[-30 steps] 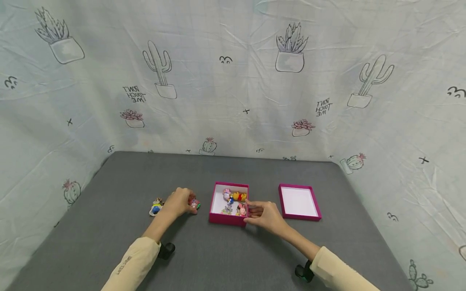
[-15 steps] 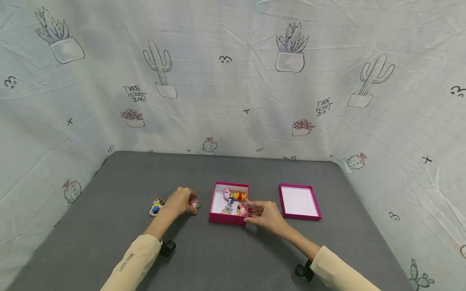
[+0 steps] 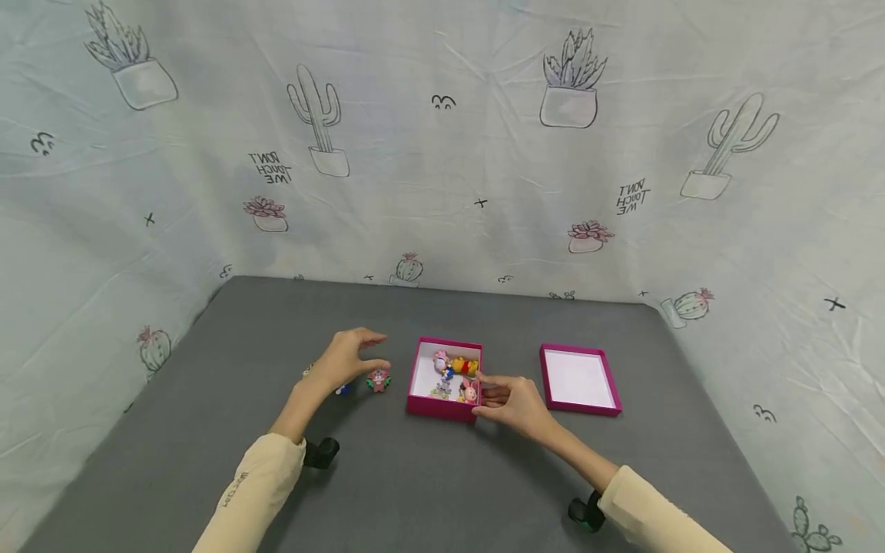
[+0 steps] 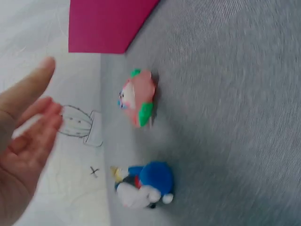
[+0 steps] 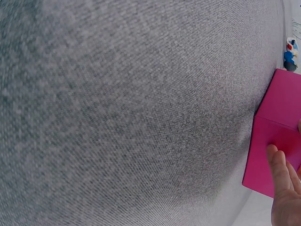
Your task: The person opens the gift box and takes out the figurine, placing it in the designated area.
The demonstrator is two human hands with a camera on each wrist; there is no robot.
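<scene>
L hand (image 3: 339,362) spread nr pink fig. (image 3: 378,382); R hand (image 3: 517,405) straight-fingered, touching magenta box (image 3: 441,408).

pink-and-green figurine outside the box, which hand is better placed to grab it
Probably the left hand: open, close beside the pink-and-green figurine; the right hand is across the magenta box.

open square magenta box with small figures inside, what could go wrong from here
The left hand could knock over the small pink-and-green figure near its thumb. The right hand, touching the square magenta box, might nudge it and jostle the small colourful figures inside.
</scene>
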